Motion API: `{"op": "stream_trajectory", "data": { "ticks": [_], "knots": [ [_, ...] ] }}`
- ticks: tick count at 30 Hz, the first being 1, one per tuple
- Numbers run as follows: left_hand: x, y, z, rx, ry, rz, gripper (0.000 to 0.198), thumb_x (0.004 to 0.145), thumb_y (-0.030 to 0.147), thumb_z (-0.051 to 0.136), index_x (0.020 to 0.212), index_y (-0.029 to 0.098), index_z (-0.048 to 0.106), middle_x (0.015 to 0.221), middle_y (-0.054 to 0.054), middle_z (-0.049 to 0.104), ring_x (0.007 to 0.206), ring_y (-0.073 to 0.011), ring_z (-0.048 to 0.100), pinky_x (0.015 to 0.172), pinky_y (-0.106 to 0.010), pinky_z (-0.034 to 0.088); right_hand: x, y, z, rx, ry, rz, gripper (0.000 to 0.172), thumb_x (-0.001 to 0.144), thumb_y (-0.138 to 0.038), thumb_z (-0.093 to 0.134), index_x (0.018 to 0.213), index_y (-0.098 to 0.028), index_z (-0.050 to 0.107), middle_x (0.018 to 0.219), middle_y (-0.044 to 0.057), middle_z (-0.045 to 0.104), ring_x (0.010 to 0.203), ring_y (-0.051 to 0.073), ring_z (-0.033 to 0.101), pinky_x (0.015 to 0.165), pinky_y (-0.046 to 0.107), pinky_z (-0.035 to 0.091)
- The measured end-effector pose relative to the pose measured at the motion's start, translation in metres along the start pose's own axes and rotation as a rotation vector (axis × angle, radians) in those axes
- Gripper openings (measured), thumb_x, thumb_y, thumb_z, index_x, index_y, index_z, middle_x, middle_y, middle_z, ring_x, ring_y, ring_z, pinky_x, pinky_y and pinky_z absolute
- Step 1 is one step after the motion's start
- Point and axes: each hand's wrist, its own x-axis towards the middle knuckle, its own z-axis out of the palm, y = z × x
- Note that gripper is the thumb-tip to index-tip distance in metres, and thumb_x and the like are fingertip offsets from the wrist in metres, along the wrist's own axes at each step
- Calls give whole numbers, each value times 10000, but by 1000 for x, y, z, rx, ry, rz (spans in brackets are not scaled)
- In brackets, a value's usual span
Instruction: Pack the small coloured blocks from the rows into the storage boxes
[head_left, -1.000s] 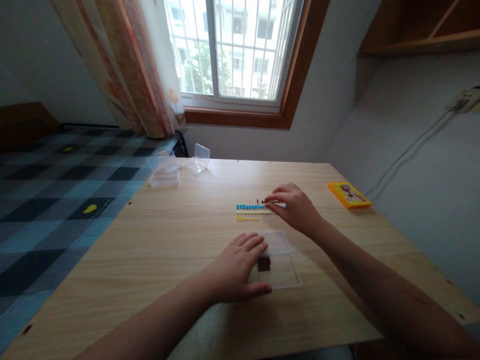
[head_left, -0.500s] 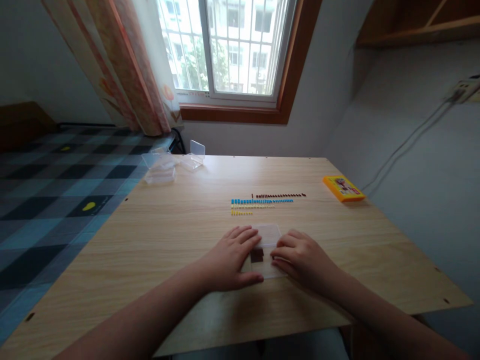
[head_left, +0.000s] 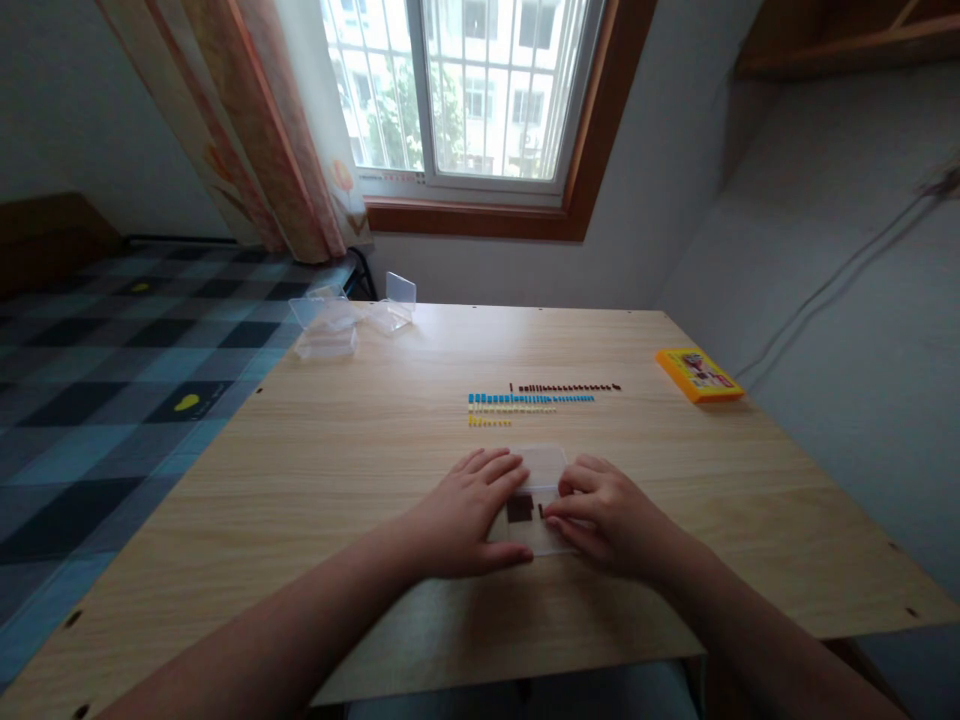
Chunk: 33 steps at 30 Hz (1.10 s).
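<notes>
A clear plastic box (head_left: 541, 468) lies open on the wooden table (head_left: 360, 450) in front of me, with a cluster of dark brown pieces (head_left: 519, 508) inside. My left hand (head_left: 466, 512) rests flat on the box's left side, fingers stretched out. My right hand (head_left: 604, 515) is at the box's right side, its thumb and forefinger pinched on a tiny dark brown piece (head_left: 541, 510) just right of the cluster. Beyond the box lie a row of dark brown pieces (head_left: 566, 386), a row of blue pieces (head_left: 529, 398), and shorter pale and yellow rows (head_left: 489, 421).
Several empty clear plastic boxes (head_left: 330, 325) stand at the table's far left corner, one with its lid up. A yellow box (head_left: 699, 373) lies at the far right edge. A checked bedspread is to the left, a window with a curtain behind.
My right hand came back from the rows of pieces to the clear box and now pinches a small brown piece there. My left hand stayed on the box.
</notes>
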Motion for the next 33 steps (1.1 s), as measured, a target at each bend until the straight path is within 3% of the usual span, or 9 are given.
{"op": "stream_trajectory", "data": {
  "ticks": [12,33],
  "knots": [
    [1,0,1,-8,-3,-2,852,832,658,711,1509,194,482,1599,-168,447,1506,-370,356,1250,-548,253,3,0,5,5,-3,41,191,962,-191,592,958,-225,780,822,59,626,795,207,536,744,346,429],
    [1,-1,3,2,-2,9,876,835,662,705,1506,143,484,1591,-195,448,1500,-383,362,1246,-564,262,2,0,10,12,-34,92,208,991,-209,569,877,-197,742,794,42,574,772,184,517,715,315,375]
  ]
}}
